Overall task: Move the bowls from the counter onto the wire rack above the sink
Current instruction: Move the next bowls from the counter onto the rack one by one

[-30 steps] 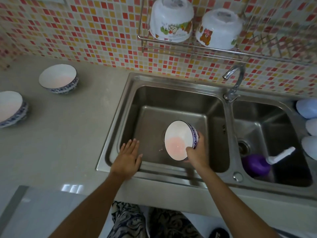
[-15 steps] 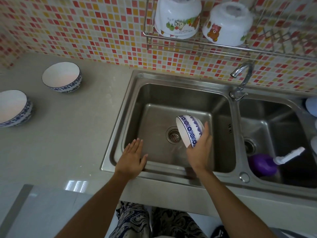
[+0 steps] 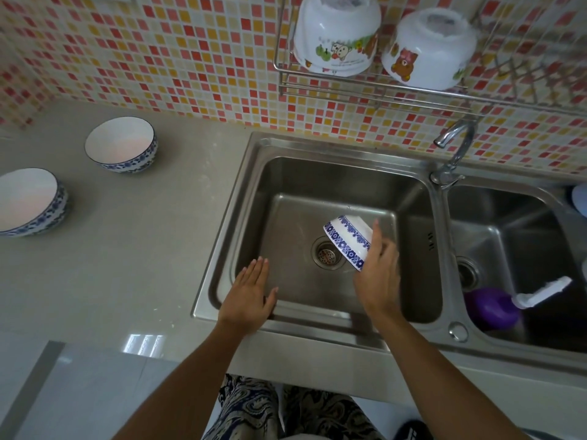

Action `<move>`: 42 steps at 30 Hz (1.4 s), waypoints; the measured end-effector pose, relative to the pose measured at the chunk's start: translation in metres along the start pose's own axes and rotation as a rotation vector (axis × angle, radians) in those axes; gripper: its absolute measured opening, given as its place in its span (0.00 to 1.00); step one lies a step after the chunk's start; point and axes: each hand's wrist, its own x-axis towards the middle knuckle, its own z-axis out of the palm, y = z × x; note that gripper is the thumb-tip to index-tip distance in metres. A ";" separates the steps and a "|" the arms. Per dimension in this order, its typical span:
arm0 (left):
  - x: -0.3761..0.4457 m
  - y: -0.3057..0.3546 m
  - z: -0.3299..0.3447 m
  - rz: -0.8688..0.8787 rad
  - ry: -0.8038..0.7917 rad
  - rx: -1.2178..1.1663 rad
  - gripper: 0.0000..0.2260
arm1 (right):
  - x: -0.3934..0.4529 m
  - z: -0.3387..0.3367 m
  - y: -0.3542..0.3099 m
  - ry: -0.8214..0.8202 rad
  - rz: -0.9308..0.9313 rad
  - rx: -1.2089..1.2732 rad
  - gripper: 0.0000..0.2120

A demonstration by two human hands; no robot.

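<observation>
Bowls — two on counter; one in right hand; two racked.

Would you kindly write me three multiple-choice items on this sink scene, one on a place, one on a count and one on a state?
1. Where is the held bowl?
A. On the wire rack
B. Over the left sink basin
C. On the counter

2. How many blue-patterned bowls stand on the counter?
A. One
B. Two
C. Four

3. How is the held bowl oriented?
A. Upright
B. Tipped mouth-down
C. Stacked in another bowl

Answers:
1. B, the right hand holds the held bowl above the drain.
2. B, one counter bowl and another sit left of the sink.
3. B, its patterned outside and foot face up, while the left hand rests on the sink rim.
</observation>
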 end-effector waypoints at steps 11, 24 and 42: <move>0.012 0.019 -0.032 0.103 0.134 -0.030 0.32 | 0.022 -0.059 -0.001 -0.315 0.849 1.323 0.33; 0.128 0.160 -0.226 0.472 0.652 0.175 0.24 | 0.036 -0.163 -0.007 -0.366 0.574 1.699 0.17; 0.161 0.172 -0.236 0.325 0.576 0.364 0.30 | 0.129 -0.289 -0.037 0.103 -0.087 1.495 0.33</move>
